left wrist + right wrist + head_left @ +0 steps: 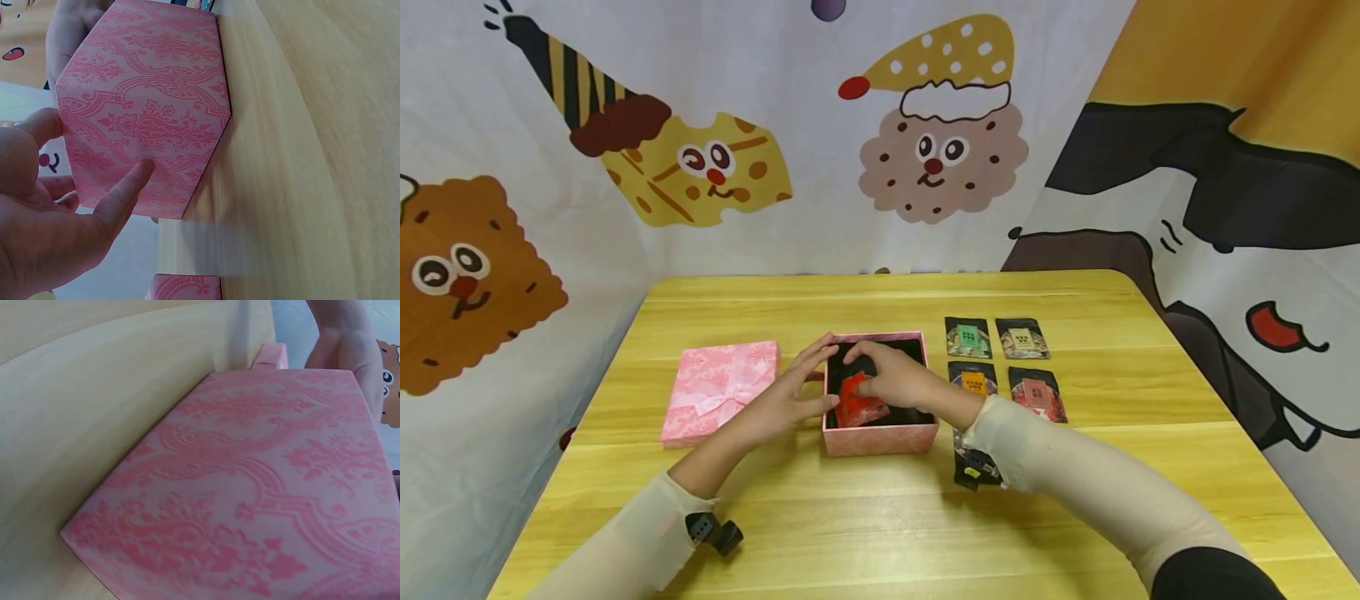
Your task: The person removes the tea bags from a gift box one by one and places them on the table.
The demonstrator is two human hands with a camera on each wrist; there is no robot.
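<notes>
A pink patterned gift box with a black lining stands lidless at the table's middle. My left hand holds its left wall: thumb and fingertips reach the rim, and in the left wrist view one finger lies against the outer side. Inside the box, my right hand pinches a red packet, tilted near the left wall. The right wrist view has the box side filling most of it, hiding the packet and the right fingers.
The pink lid with a ribbon bow lies to the left. Right of the box are several black packets with colored labels, among them a green-labelled one and a red-labelled one. The right forearm overlaps the nearest packet.
</notes>
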